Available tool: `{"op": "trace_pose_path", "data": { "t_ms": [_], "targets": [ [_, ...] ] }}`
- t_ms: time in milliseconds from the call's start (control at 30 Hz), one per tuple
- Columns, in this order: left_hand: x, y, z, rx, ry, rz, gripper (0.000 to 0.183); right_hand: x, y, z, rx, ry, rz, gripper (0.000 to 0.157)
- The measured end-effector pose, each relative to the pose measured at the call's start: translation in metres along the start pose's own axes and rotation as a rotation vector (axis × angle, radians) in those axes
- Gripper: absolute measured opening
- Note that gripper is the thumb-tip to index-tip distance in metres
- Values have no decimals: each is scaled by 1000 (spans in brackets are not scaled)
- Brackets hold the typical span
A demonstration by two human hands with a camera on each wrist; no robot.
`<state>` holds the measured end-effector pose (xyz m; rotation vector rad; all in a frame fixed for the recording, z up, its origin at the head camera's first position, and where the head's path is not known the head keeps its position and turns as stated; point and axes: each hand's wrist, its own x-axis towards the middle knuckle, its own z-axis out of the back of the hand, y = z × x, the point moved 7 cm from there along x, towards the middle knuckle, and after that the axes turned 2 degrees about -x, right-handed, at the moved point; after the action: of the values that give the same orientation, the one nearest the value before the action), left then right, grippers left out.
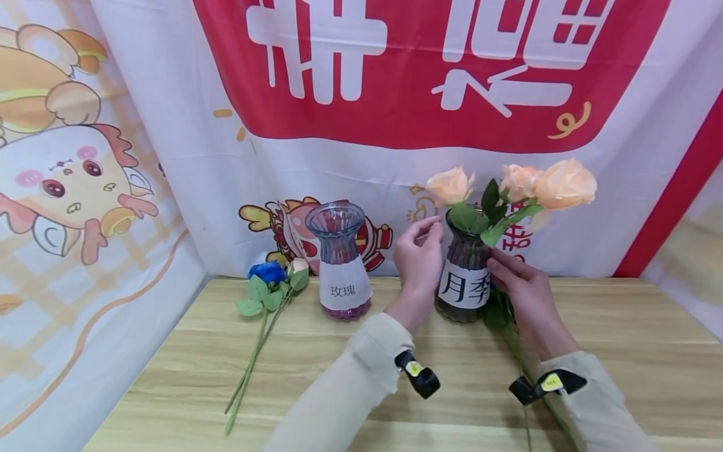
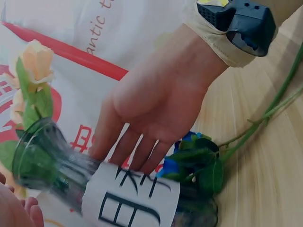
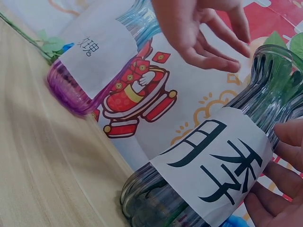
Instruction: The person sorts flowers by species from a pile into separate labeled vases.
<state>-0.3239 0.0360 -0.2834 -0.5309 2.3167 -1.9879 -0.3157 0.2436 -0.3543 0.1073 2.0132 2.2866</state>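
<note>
Standing upright on the table [image 1: 169, 376] between two hands, the dark vase [image 1: 464, 252] has its long axis vertical, its mouth up and its one paper label [image 1: 454, 285] facing the wearer. Three peach flowers [image 1: 565, 183] rise from it: one head leans left, two lean right. The right hand [image 1: 522, 282] lays its extended fingers against the vase's right side without curling round it; how hard they press, I cannot tell. The left hand [image 1: 419, 257] is loosely bent beside the neck, apart from the glass and holding nothing. Two vases are present in all; the second vase [image 1: 341, 251], purple at its base, also stands upright to the left, bearing one label. Left of that lie two flowers, one blue flower [image 1: 267, 273] and one pale pink flower [image 1: 298, 269], heads toward the printed cloth [image 1: 186, 125], stems running toward the wearer. At least one more blue bloom [image 2: 169, 168] lies beside the dark vase, partly hidden, with two stems visible. Each sleeve carries one black strap.
</note>
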Motion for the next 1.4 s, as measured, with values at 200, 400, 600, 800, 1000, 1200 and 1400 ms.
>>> {"op": "trace_pose_path", "data": {
  "t_ms": [200, 400, 600, 800, 1000, 1200, 1400],
  "targets": [
    [0, 4, 30, -25, 67, 12, 18, 1, -1, 0, -7, 8, -4, 72],
    [-4, 4, 65, -53, 122, -40, 25, 2, -2, 2, 5, 5, -3, 69],
    [-9, 2, 102, -41, 115, -69, 30, 1, -4, 3, 2, 8, 1, 70],
    [-16, 4, 137, 39, 99, -34, 30, 2, -5, 3, 13, 10, -14, 69],
    [-16, 7, 168, 130, 76, -35, 29, 2, -4, 3, 10, 14, -15, 72],
    [-13, 9, 198, 172, 40, 8, 31, 2, -4, 3, 4, 15, -11, 72],
    [-11, 13, 234, 223, -5, 72, 32, 3, -5, 0, 12, 18, -4, 70]
  ]
}}
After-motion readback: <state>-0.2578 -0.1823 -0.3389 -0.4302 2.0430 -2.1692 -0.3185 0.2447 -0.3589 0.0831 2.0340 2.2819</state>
